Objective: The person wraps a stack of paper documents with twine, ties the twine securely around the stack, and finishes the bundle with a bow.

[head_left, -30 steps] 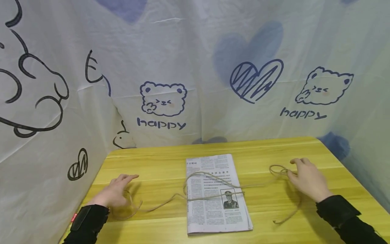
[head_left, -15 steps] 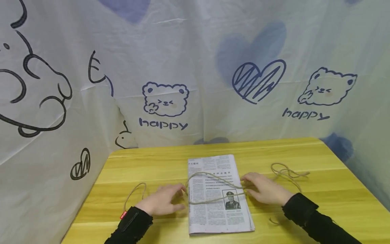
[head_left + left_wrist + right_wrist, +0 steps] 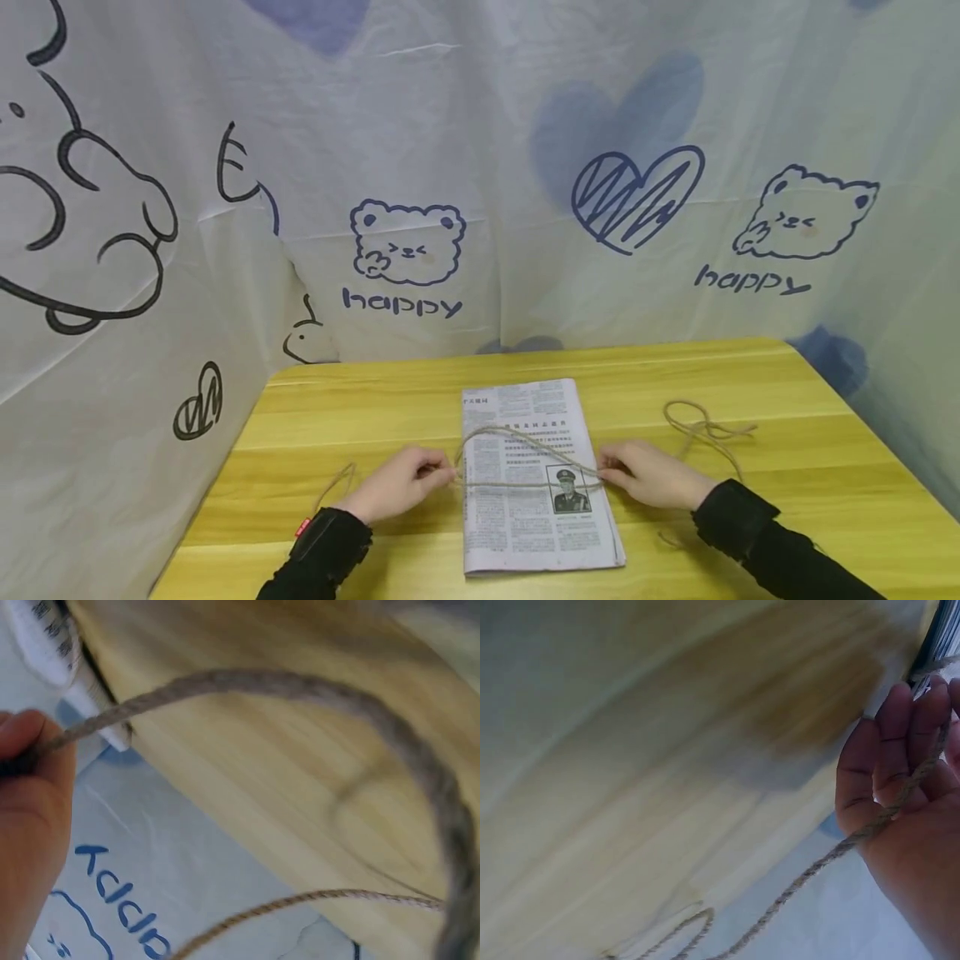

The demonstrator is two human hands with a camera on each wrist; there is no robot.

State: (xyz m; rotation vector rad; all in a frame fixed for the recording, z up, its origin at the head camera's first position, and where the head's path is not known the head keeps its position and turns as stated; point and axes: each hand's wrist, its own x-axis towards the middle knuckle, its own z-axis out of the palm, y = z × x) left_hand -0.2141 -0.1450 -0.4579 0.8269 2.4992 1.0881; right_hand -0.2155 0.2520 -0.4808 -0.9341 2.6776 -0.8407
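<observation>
A folded newspaper (image 3: 525, 537) lies on the table, with two strands of twine (image 3: 510, 484) crossing its upper face. At its left edge my left hand (image 3: 401, 485) pinches the twine between thumb and forefinger. In the left wrist view the twine (image 3: 300, 682) arcs away from that hand (image 3: 34, 817). My right hand (image 3: 651, 475) pinches twine close against the newspaper's right edge. The right wrist view has a length of twine (image 3: 802, 877) running across the palm of this hand (image 3: 919, 791), fingers curled. Both strands meet near the right fingertips.
The yellow wood-grain table (image 3: 390, 383) backs onto a white hanging cloth (image 3: 517, 275) with printed bears and hearts. A loose twine loop (image 3: 690, 417) lies behind the right hand. Another loose length of twine (image 3: 341, 479) shows behind the left wrist.
Both hands have moved inward from the sides to the newspaper's edges and now pinch the twine there. The right hand let go of the far loop. The lower strand lies straighter.
</observation>
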